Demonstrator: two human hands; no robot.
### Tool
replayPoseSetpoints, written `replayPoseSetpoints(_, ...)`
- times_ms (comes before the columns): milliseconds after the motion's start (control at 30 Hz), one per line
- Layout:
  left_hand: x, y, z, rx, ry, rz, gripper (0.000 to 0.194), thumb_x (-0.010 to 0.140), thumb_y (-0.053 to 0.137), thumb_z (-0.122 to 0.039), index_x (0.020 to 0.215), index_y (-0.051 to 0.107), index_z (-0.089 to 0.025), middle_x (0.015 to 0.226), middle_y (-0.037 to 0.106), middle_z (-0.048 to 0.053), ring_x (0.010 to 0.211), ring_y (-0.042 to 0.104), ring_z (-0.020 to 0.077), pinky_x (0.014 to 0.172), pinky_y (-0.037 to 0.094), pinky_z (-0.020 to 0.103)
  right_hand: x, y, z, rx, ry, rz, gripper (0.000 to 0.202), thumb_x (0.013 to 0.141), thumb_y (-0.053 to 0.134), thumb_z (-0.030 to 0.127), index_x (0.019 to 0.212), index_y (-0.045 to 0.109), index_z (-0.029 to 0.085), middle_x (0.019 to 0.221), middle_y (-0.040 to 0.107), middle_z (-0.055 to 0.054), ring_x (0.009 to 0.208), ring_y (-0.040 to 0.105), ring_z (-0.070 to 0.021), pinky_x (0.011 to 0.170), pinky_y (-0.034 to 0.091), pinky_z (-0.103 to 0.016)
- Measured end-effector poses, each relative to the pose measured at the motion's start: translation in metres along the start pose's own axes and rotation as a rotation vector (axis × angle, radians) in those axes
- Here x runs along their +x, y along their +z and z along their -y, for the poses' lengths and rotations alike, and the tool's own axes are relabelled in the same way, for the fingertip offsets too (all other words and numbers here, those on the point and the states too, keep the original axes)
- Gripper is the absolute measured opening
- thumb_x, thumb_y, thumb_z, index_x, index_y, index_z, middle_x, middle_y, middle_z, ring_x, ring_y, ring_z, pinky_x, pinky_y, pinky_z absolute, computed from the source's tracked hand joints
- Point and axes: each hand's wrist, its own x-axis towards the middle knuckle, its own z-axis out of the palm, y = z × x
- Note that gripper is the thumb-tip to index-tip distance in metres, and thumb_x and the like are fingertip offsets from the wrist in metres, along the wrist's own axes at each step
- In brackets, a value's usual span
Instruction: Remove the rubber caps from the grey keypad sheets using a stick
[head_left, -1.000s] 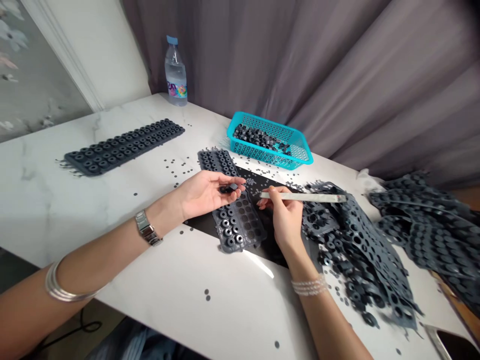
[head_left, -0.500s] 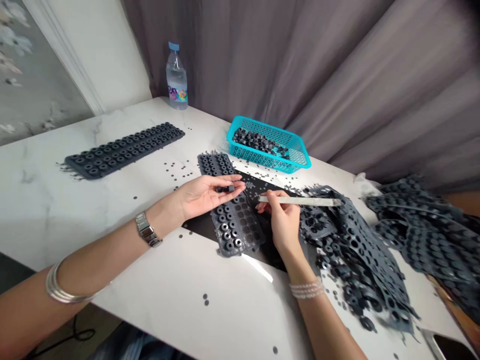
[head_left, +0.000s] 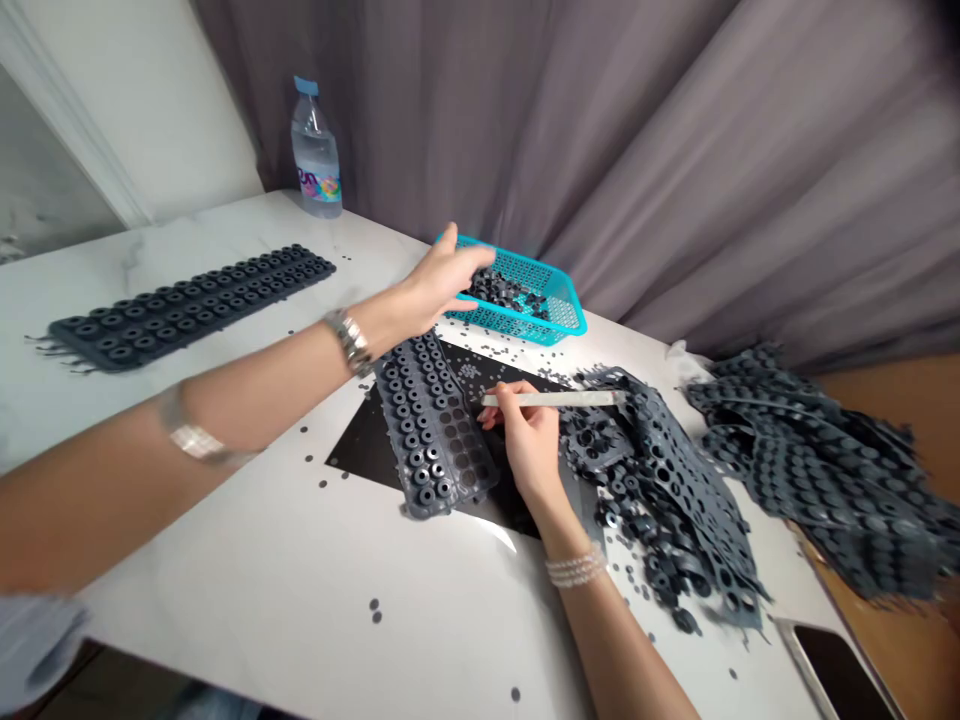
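My left hand [head_left: 444, 277] reaches over the left end of the turquoise basket [head_left: 566, 320], fingers spread; its palm faces away and I see nothing held in it. Small black rubber pieces [head_left: 506, 290] lie in the basket. In my right hand [head_left: 531, 440] is a slim whitish stick [head_left: 570, 399], held level and pointing right. Below and between the hands lies a dark rubber sheet [head_left: 420, 430] with rows of raised rings; its near right part shows ringless round cells. It rests on a black mat [head_left: 360, 440].
A second ringed sheet [head_left: 187, 305] lies at left, with a water bottle [head_left: 316, 160] behind. To the right are a perforated sheet [head_left: 690, 480], loose rubber rings [head_left: 667, 560], a heap of sheets [head_left: 817, 470] and a phone [head_left: 836, 670]. Small dark discs [head_left: 375, 609] are scattered about.
My left hand has moved up and away from the ringed sheet to the basket; the small black pieces seen on its palm no longer show. The right hand still holds the stick. The view has shifted.
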Motion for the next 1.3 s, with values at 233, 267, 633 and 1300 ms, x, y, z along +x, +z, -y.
replayPoseSetpoints(233, -0.092, -0.019, 0.047, 0.869, 0.201, 0.400, 0.024, 0.078, 0.056, -0.022, 0.094, 0.072, -0.018, 0.094, 0.065, 0.006, 0.091, 0.059, 0.0207, 0.085, 0.044, 0.035, 0.005, 0.009, -0.004, -0.179, -0.039, 0.126, 0.027, 0.088, 0.054, 0.045, 0.076, 0.057, 0.021, 0.059, 0.063, 0.001, 0.053, 0.062, -0.0151, 0.054, 0.049, -0.025)
replayPoseSetpoints(267, -0.097, -0.018, 0.050, 0.899, 0.198, 0.412, 0.025, 0.080, 0.054, -0.022, 0.097, 0.071, -0.018, 0.095, 0.063, 0.007, 0.092, 0.059, 0.0208, 0.084, 0.044, 0.035, 0.004, 0.011, -0.004, -0.215, -0.056, 0.139, 0.027, 0.089, 0.053, 0.045, 0.076, 0.058, 0.021, 0.060, 0.063, 0.001, 0.055, 0.063, -0.0157, 0.055, 0.050, -0.025)
replayPoseSetpoints(633, -0.107, -0.005, 0.043, 0.942, 0.144, 0.366, 0.024, 0.085, 0.048, -0.016, 0.094, 0.070, -0.011, 0.095, 0.058, 0.009, 0.088, 0.060, 0.0194, 0.082, 0.045, 0.033, 0.003, 0.015, 0.001, -0.465, -0.168, 0.164, 0.025, 0.091, 0.049, 0.038, 0.074, 0.057, 0.021, 0.061, 0.063, 0.000, 0.058, 0.062, -0.0165, 0.055, 0.043, -0.023)
replayPoseSetpoints(1300, -0.099, -0.034, 0.042, 0.200, -0.180, 0.054, 0.013, 0.073, 0.071, -0.025, 0.083, 0.071, -0.017, 0.079, 0.070, 0.003, 0.074, 0.062, 0.0144, 0.072, 0.049, 0.030, 0.001, 0.023, 0.008, -0.575, -0.195, 0.143, 0.024, 0.090, 0.047, 0.033, 0.070, 0.055, 0.022, 0.054, 0.054, 0.003, 0.050, 0.051, -0.0138, 0.056, 0.036, -0.024)
